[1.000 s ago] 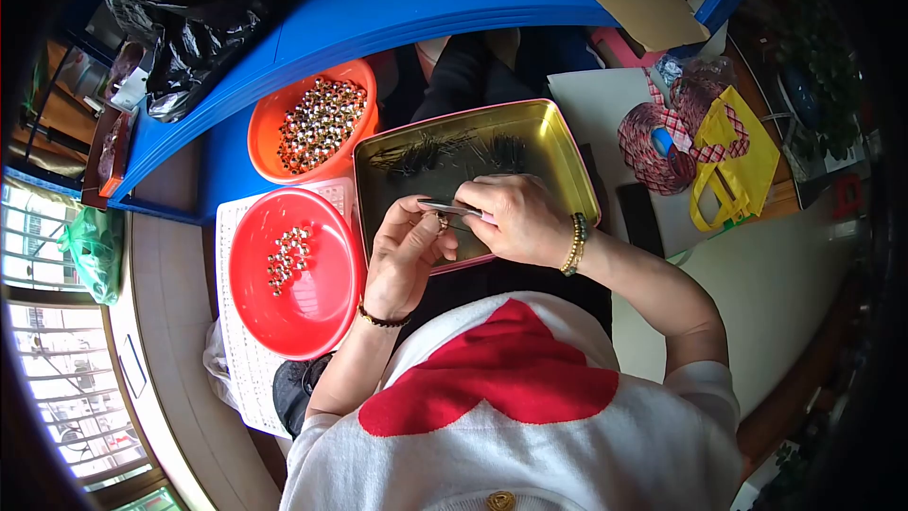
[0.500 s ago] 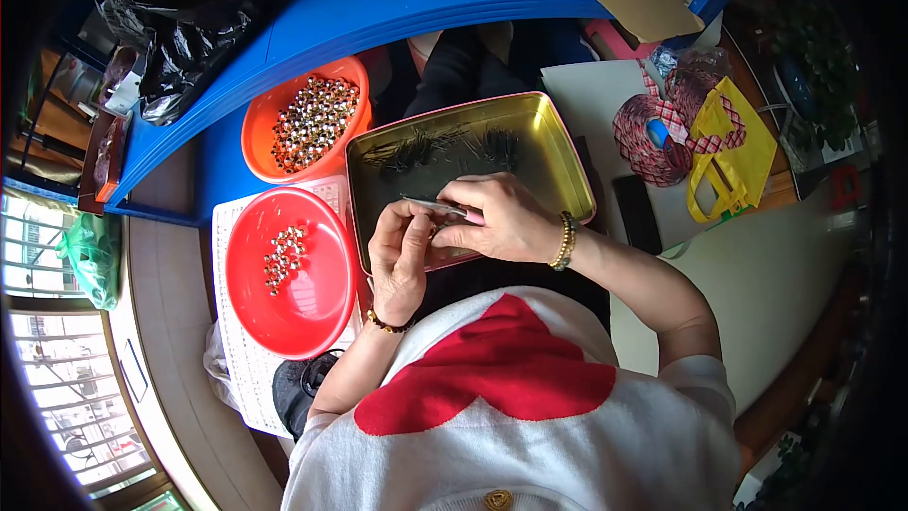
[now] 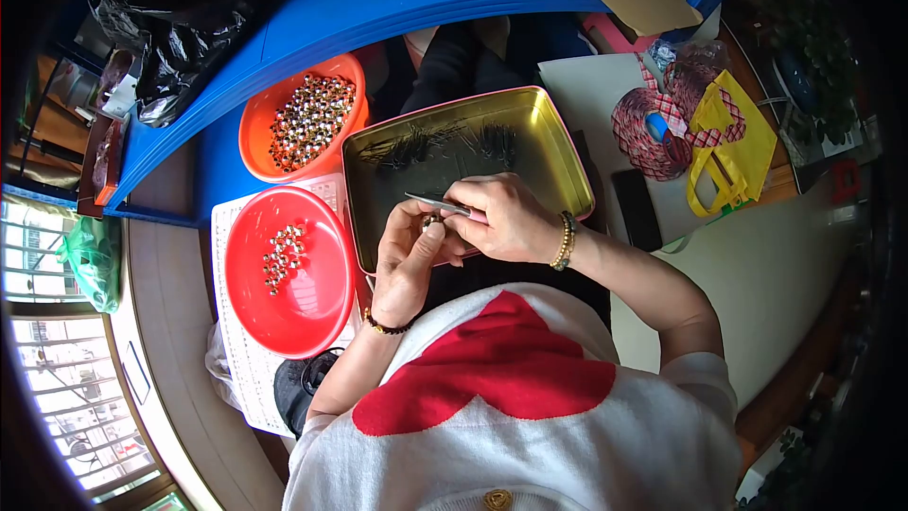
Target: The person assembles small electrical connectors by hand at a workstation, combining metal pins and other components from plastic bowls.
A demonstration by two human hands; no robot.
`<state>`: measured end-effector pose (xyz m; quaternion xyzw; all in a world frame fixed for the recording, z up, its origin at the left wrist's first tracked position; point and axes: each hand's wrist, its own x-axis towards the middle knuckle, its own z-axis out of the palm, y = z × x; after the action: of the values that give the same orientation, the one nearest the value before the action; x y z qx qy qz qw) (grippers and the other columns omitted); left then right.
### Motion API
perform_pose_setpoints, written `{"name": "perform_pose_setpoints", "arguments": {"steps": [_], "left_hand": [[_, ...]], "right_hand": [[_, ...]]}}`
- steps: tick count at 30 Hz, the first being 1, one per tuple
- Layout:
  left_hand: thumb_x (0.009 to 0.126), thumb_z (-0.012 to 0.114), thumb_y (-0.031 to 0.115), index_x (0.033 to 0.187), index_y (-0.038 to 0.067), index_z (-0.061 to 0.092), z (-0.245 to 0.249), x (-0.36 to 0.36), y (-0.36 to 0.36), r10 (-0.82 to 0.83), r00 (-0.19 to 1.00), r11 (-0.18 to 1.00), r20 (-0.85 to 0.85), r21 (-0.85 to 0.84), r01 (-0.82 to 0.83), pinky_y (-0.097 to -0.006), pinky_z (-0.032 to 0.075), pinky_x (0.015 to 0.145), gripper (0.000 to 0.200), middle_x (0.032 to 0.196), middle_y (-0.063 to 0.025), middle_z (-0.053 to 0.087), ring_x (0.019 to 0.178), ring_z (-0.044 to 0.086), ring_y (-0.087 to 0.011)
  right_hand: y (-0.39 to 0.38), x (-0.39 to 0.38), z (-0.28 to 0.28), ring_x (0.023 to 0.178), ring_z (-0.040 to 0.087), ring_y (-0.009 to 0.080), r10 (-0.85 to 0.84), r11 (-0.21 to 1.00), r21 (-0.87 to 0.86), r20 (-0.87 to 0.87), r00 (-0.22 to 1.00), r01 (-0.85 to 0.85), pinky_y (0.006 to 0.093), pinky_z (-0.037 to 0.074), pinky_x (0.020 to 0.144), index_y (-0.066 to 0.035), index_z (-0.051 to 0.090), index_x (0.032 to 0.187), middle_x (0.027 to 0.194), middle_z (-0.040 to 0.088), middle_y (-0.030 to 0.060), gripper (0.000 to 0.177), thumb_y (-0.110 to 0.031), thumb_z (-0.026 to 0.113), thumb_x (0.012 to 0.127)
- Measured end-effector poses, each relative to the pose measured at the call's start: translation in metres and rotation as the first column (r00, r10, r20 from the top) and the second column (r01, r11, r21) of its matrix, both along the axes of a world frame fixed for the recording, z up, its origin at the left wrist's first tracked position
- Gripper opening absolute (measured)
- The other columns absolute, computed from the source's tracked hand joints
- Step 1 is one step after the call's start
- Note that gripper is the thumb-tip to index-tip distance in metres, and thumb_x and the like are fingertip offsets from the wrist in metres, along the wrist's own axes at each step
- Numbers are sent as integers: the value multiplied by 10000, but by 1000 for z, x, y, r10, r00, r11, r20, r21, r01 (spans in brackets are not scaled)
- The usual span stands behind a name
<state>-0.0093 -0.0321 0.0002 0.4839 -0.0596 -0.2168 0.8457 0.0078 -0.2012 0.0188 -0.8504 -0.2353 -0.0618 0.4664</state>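
Observation:
Over the near edge of a gold-coloured rectangular tin tray (image 3: 558,170), my two hands work close together. Thumb and fingers of my left hand (image 3: 405,260) pinch a small round shiny metal bead (image 3: 430,221). My right hand (image 3: 506,216) is closed around a slim, pointed metal tool (image 3: 437,202) with a pink handle end, its tip directed left above the left fingers. Bunches of short black strands (image 3: 411,147) lie along the far side of the tray. Left of my hands, a red bowl (image 3: 322,308) holds a small cluster of similar beads (image 3: 283,260).
An orange bowl (image 3: 253,137) full of shiny beads stands behind the red one. White perforated board (image 3: 248,388) lies under the red bowl. To the right are a black phone (image 3: 636,210), rolls of checked ribbon (image 3: 648,137) and a yellow bag (image 3: 747,161). A blue shelf edge (image 3: 397,5) crosses the back.
My right hand has drawn slightly away from my left fingertips. The bead in the left pinch now shows more clearly, with the tool's tip raised a little above it.

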Motion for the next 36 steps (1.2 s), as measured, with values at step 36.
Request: {"name": "perform_pose_setpoints", "arguments": {"steps": [36], "left_hand": [[958,451,234,1090,21,560,-8,8,-2,313,940,944,137,60,-323,-189,455,579,273,944,-71,629,724,586,-89]], "right_hand": [[13,-15,-7,674,553,331,-71,995,-65,28,997,73,426,434,597,-15,508,786,709,543,146,150,-135,492,875]]}}
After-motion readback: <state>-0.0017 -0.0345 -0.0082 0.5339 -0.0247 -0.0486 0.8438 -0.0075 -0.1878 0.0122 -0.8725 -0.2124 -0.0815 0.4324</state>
